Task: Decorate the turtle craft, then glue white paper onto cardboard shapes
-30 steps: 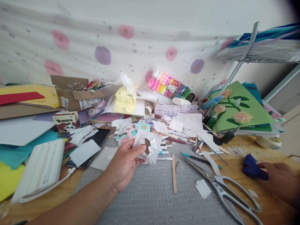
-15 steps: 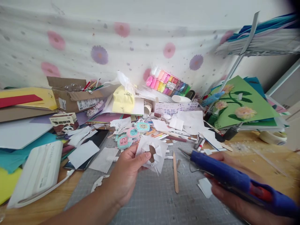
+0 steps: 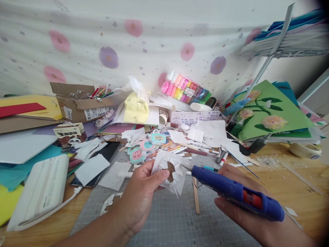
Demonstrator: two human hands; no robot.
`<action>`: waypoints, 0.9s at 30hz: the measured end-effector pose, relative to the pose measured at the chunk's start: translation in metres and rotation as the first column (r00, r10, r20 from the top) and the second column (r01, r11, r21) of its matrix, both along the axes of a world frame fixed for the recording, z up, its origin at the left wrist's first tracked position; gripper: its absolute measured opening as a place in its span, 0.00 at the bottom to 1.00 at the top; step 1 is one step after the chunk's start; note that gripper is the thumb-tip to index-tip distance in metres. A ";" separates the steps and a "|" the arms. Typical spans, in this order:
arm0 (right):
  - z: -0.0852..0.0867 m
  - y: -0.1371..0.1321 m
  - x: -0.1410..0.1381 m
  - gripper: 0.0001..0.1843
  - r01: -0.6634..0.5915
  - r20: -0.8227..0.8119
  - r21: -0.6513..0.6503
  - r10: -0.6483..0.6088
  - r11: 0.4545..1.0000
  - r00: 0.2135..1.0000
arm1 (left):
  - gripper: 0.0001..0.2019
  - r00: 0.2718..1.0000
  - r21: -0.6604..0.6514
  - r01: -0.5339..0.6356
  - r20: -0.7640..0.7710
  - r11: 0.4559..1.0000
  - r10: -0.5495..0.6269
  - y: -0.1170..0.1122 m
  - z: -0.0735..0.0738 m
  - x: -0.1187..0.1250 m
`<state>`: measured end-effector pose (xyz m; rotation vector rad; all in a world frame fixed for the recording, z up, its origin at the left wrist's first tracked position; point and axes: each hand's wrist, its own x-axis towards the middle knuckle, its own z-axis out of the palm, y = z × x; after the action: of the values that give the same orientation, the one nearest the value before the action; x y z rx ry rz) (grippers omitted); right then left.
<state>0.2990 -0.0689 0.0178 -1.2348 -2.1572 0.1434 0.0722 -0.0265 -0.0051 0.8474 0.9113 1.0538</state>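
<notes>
My left hand pinches a white paper flower with a brown centre, holding it over the grey cutting mat. My right hand grips a blue hot glue gun with a red trigger. Its metal nozzle points left and sits just beside the flower's right edge. A wooden craft stick lies on the mat beneath the gun.
Paper scraps, markers and small crocheted pieces clutter the desk behind. A cardboard box and white case sit left. A pack of coloured clay leans on the flowered cloth. Green flower card and tape roll lie right.
My right hand picked up the glue gun from the right of the desk and swung it leftward until the nozzle reached the paper flower. My left hand lowered the flower slightly.
</notes>
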 end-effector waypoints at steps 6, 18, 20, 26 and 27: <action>-0.001 -0.001 0.002 0.06 -0.016 0.024 -0.013 0.016 1.000 1.000 | 0.07 1.000 -0.006 0.000 0.005 1.000 0.000 0.001 -0.001 0.001; -0.009 -0.006 0.006 0.06 -0.079 0.026 -0.134 0.084 0.988 0.996 | 0.10 1.000 0.000 -0.014 0.009 1.000 0.014 0.003 -0.001 0.000; -0.004 -0.006 0.002 0.05 -0.104 0.019 -0.212 0.111 0.972 0.994 | 0.10 1.000 0.006 -0.014 0.009 1.000 0.014 0.004 -0.001 0.000; 0.000 -0.010 -0.003 0.04 -0.081 -0.002 -0.393 0.087 0.916 0.996 | 0.14 0.999 0.000 -0.027 0.020 1.000 0.027 0.005 -0.002 0.000; 0.000 -0.010 -0.004 0.05 -0.083 -0.006 -0.403 0.088 0.912 0.996 | 0.15 0.999 -0.001 -0.031 0.017 1.000 0.031 0.005 -0.001 0.000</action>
<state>0.2952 -0.0790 0.0178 -1.3627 -2.2638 0.6487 0.0719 -0.0220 -0.0065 0.8244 0.9136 1.0860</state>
